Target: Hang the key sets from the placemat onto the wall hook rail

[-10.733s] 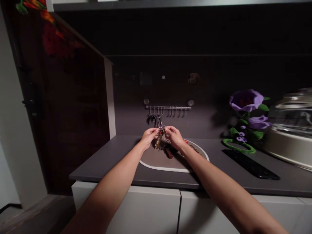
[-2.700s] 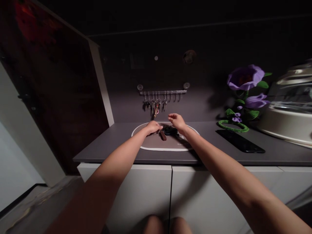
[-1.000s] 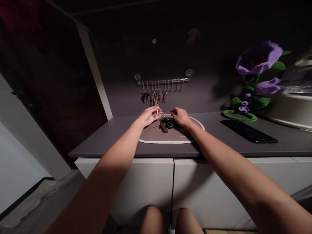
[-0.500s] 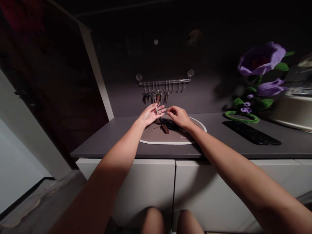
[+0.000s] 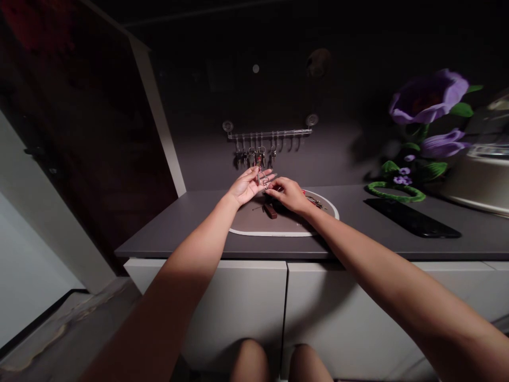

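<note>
My left hand (image 5: 245,187) is palm up above the oval mat (image 5: 254,228), with a key ring (image 5: 265,180) and small keys resting on its fingers under the thumb. From the right, my right hand (image 5: 289,193) meets it, thumb and index finger pinched on the ring's lower end. A brown key case (image 5: 270,211) lies on the mat beneath my hands. More keys (image 5: 317,201) show on the mat to the right of my right hand. Behind, several keys (image 5: 252,156) hang from a clear hook rail (image 5: 270,135) on the wall.
On the grey counter (image 5: 159,228) to the right lies a black phone (image 5: 411,217). Purple artificial flowers (image 5: 429,101) on a green ring base (image 5: 395,192) stand behind it, next to a large pale appliance (image 5: 477,175).
My right hand has moved slightly left and down, and its fingertips now touch the key ring. Keys on the mat to its right have come into view. My left hand has barely moved.
</note>
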`<state>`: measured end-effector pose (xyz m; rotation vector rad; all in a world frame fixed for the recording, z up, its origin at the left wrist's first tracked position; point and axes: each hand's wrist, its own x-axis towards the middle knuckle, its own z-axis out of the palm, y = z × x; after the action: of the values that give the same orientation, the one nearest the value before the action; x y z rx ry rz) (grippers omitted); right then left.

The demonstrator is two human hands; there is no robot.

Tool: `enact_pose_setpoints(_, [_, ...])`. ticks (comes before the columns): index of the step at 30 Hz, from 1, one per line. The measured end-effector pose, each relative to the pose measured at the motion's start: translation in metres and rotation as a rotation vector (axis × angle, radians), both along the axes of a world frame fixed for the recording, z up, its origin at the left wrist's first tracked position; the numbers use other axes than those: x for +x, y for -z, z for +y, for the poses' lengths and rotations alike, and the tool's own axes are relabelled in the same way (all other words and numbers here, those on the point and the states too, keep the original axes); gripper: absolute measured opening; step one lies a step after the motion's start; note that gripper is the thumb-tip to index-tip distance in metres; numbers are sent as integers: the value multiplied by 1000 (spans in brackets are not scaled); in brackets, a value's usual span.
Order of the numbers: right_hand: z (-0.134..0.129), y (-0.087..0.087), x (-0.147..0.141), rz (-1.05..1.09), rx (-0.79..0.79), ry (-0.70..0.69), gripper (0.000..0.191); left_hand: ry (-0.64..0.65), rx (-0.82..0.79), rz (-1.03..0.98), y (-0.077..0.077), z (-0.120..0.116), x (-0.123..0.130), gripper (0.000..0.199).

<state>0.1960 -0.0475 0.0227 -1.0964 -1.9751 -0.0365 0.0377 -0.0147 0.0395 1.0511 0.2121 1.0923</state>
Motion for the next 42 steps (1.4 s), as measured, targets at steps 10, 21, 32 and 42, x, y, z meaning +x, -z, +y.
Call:
enact_pose_setpoints(10, [3,-4,5,180,-11,8,19,-9,20,-5,1,5,-6,3])
enact_pose_setpoints(21, [7,-9,9,685,-141,-183,28,-92,-72,108,6,8,-5,11])
enact_pose_setpoints(32, [10,-11,13,1013,-294,-397,33,-129,38,418,16,2,10,18])
enact_pose_setpoints(42, [3,-17,7,1312,-438,-461,11,-329,437,589,25,0,28,31])
